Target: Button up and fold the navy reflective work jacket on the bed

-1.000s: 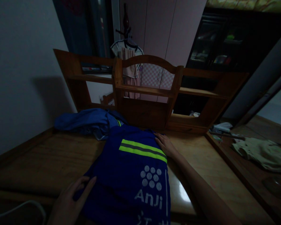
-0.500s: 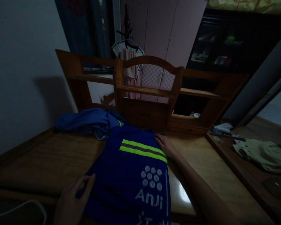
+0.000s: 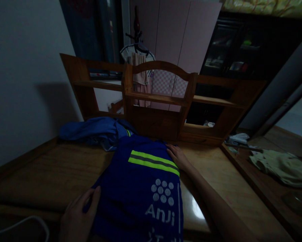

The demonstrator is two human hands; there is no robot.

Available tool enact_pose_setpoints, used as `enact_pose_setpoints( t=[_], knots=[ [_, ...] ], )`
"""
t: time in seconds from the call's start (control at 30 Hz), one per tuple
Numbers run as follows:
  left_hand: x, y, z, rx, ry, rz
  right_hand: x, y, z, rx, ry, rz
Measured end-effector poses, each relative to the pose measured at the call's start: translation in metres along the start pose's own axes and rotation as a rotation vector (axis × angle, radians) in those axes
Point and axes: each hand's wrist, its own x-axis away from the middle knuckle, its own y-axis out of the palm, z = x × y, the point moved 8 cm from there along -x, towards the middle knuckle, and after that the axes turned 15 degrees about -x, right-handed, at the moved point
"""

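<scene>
A dark blue work jacket (image 3: 130, 185) lies folded lengthwise on the wooden desk. It bears a yellow-green and grey reflective stripe (image 3: 153, 162) and white "AnJi" lettering below a cluster of printed dots. At its near left edge, my left hand (image 3: 79, 211) pinches the cloth between thumb and fingers. My right hand (image 3: 177, 156) rests flat with fingers stretched along the far right edge, by the end of the stripe. A lighter blue bundled garment (image 3: 92, 131) touches the jacket's far left side. The jacket's bottom end runs out of view.
Behind the jacket rises a wooden shelf unit (image 3: 156, 97) with open compartments. A wall (image 3: 27, 67) borders the left. On a lower surface to the right lies a pale crumpled cloth (image 3: 282, 168). A white cable (image 3: 27, 219) curves at the lower left.
My left hand has shifted very slightly at the jacket's edge. The jacket and my right hand stay practically where they were.
</scene>
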Motion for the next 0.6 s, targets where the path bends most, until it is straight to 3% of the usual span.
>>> enact_pose_setpoints(
  t=[0.17, 0.33, 0.6],
  knots=[
    [-0.001, 0.0, -0.002, -0.002, -0.063, 0.004, 0.0, 0.0, 0.001, 0.006, 0.003, -0.004],
    [-0.002, -0.002, 0.003, -0.013, -0.007, 0.003, 0.0, 0.001, 0.003, 0.006, 0.004, -0.008],
    [0.001, 0.019, -0.007, -0.107, 0.096, -0.024, 0.0, 0.0, 0.0, 0.018, 0.015, -0.01]
  ],
)
